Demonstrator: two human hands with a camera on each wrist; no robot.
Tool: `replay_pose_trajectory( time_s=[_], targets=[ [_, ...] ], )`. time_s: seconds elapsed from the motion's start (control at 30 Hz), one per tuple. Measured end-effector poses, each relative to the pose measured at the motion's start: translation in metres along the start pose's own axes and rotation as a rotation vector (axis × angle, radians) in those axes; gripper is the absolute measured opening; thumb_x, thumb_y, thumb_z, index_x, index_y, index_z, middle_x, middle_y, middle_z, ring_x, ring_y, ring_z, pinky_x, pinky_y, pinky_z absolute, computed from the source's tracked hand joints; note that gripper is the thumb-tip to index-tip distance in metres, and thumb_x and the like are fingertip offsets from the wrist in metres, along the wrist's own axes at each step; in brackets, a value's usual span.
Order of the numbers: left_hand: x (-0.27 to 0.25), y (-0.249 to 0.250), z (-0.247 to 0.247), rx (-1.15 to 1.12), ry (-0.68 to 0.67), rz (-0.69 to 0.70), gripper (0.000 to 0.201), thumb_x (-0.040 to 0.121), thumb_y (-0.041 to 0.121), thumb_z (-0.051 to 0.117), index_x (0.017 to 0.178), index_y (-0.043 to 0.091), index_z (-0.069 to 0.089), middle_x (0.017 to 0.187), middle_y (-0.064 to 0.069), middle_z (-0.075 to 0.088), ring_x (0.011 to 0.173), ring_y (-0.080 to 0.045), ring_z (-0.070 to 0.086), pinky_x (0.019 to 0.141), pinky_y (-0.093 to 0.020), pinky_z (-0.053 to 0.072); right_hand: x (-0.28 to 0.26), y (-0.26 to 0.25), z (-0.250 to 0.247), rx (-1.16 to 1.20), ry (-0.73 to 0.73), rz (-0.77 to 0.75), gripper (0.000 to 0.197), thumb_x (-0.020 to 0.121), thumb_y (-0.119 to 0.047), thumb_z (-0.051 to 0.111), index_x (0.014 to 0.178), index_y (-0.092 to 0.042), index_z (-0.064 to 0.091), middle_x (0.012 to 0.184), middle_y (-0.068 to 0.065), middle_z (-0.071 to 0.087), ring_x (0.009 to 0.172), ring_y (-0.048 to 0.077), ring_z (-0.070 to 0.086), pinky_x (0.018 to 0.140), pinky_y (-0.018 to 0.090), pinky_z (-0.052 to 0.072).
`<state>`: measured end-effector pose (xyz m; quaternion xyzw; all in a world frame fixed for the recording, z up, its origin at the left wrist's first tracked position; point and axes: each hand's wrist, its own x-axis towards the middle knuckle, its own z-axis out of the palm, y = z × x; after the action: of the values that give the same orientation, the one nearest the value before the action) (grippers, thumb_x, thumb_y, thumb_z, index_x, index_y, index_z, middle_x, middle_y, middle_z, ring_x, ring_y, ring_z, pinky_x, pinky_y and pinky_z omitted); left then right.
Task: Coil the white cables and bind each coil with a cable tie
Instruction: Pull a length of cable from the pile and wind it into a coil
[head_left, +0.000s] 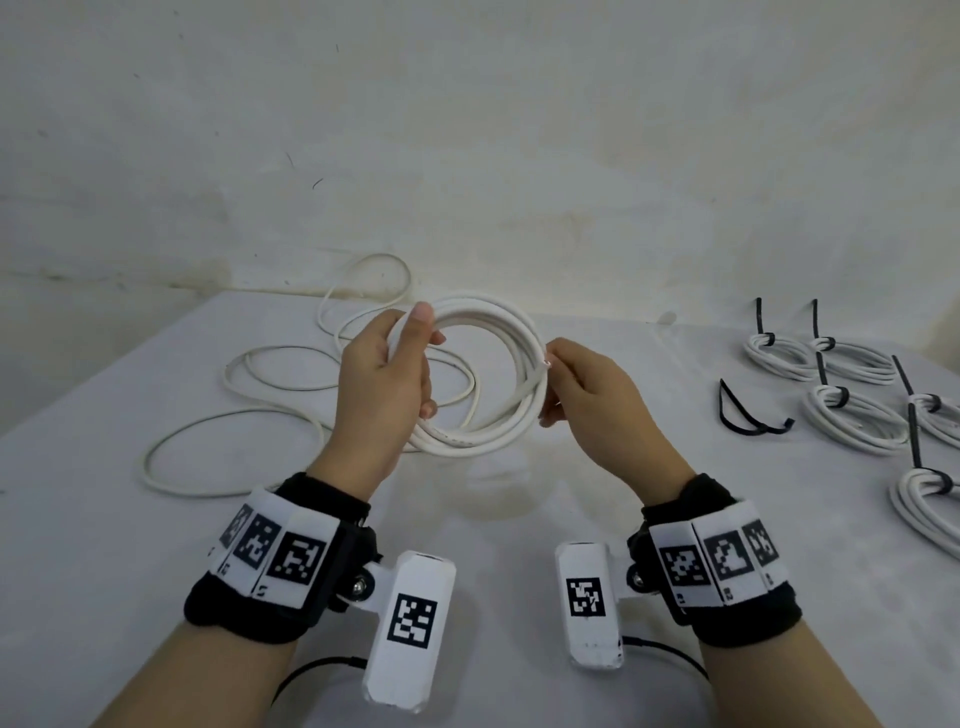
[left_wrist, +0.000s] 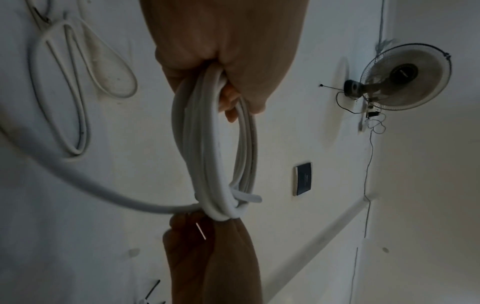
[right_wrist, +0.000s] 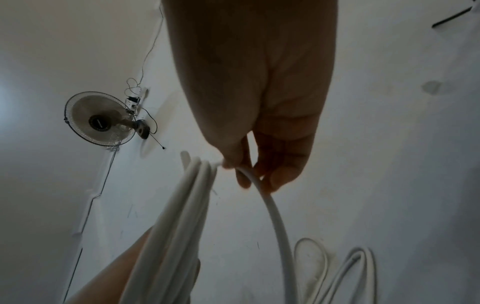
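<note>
A white cable coil (head_left: 498, 332) of several loops hangs above the table between both hands. My left hand (head_left: 395, 364) grips the coil's left side, thumb over the top; the left wrist view shows the coil (left_wrist: 215, 144) passing through my curled fingers. My right hand (head_left: 566, 384) pinches the coil's right side at the cable's end. In the right wrist view a cable strand (right_wrist: 275, 216) runs down from those fingers beside the loops (right_wrist: 182, 216). A loose black cable tie (head_left: 748, 415) lies on the table to the right.
Loose white cable (head_left: 270, 384) sprawls over the table's left and back. Several bound coils with black ties (head_left: 841, 405) lie at the right edge. The white table (head_left: 519, 519) meets a wall behind. A wall fan (left_wrist: 405, 76) shows in both wrist views.
</note>
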<state>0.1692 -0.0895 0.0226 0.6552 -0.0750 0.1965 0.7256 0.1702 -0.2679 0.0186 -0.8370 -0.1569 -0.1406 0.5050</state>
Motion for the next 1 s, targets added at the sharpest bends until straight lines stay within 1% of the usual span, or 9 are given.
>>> replay_pose_trajectory(
  time_s=[0.07,0.17,0.27,0.43,0.53,0.67,0.77,0.87,1.0],
  targets=[
    [-0.002,0.000,0.002,0.013,-0.019,0.008,0.032,0.097,0.037,0.047,0.081,0.011,0.056,0.040,0.011,0.031,0.037,-0.005,0.029,0.039,-0.018,0.032,0.000,-0.001,0.004,0.146,0.043,0.037,0.033,0.103,-0.018,0.036,0.080,0.000,0.050,0.064,0.001,0.053,0.057,0.009,0.055,0.062,0.028,0.054],
    [-0.002,-0.001,0.002,0.058,-0.029,0.034,0.033,0.096,0.038,0.048,0.082,0.010,0.057,0.040,0.011,0.032,0.037,-0.006,0.030,0.040,-0.018,0.034,-0.001,-0.006,0.007,0.328,0.075,0.075,0.032,0.104,-0.017,0.033,0.081,-0.003,0.050,0.063,-0.003,0.053,0.055,0.007,0.056,0.056,0.023,0.052],
    [-0.001,-0.001,0.000,0.086,-0.022,0.045,0.033,0.096,0.039,0.048,0.082,0.010,0.059,0.040,0.011,0.032,0.037,-0.006,0.031,0.041,-0.019,0.035,-0.001,-0.007,0.007,0.362,0.144,0.029,0.035,0.104,-0.017,0.031,0.076,-0.007,0.049,0.063,0.000,0.050,0.052,0.010,0.052,0.051,0.025,0.049],
    [-0.001,0.000,0.000,0.102,-0.057,0.036,0.033,0.096,0.038,0.049,0.083,0.010,0.060,0.042,0.010,0.032,0.038,-0.007,0.030,0.041,-0.018,0.034,0.001,-0.004,0.008,0.407,0.213,0.011,0.035,0.105,-0.019,0.030,0.077,-0.009,0.048,0.054,-0.010,0.051,0.045,0.010,0.043,0.044,0.021,0.040],
    [-0.001,0.001,-0.001,0.084,-0.114,0.001,0.033,0.095,0.039,0.049,0.082,0.010,0.060,0.043,0.009,0.031,0.039,-0.007,0.028,0.040,-0.019,0.031,0.001,-0.003,0.007,0.476,0.233,0.021,0.035,0.105,-0.021,0.029,0.079,-0.010,0.049,0.056,-0.006,0.050,0.044,0.009,0.039,0.044,0.020,0.037],
    [-0.002,0.002,0.000,0.074,-0.150,0.002,0.034,0.095,0.039,0.048,0.084,0.010,0.059,0.044,0.010,0.032,0.039,-0.006,0.028,0.041,-0.019,0.032,-0.001,-0.001,0.013,0.622,0.176,0.083,0.035,0.105,-0.022,0.029,0.080,-0.011,0.049,0.056,-0.006,0.048,0.045,0.008,0.039,0.044,0.018,0.036],
    [-0.001,0.003,-0.003,0.037,-0.097,-0.002,0.033,0.096,0.039,0.047,0.085,0.011,0.059,0.044,0.011,0.032,0.039,-0.005,0.029,0.042,-0.019,0.033,-0.002,-0.004,0.018,0.710,0.053,0.110,0.034,0.105,-0.024,0.031,0.078,-0.011,0.048,0.059,-0.005,0.048,0.050,0.008,0.045,0.048,0.020,0.044],
    [0.002,0.003,-0.006,-0.040,-0.089,-0.072,0.032,0.097,0.037,0.046,0.086,0.010,0.060,0.046,0.012,0.032,0.040,-0.005,0.028,0.044,-0.018,0.034,-0.002,-0.006,0.016,0.774,-0.019,0.140,0.033,0.104,-0.022,0.033,0.077,-0.010,0.049,0.063,-0.003,0.051,0.056,0.011,0.049,0.055,0.024,0.050],
    [0.004,0.003,-0.007,-0.120,-0.133,-0.223,0.031,0.099,0.036,0.043,0.088,0.011,0.059,0.050,0.011,0.033,0.044,-0.004,0.032,0.052,-0.021,0.029,-0.004,-0.007,0.013,0.703,-0.033,0.178,0.030,0.102,-0.022,0.038,0.087,-0.009,0.061,0.069,0.003,0.059,0.061,0.014,0.057,0.060,0.026,0.054]
  ],
)
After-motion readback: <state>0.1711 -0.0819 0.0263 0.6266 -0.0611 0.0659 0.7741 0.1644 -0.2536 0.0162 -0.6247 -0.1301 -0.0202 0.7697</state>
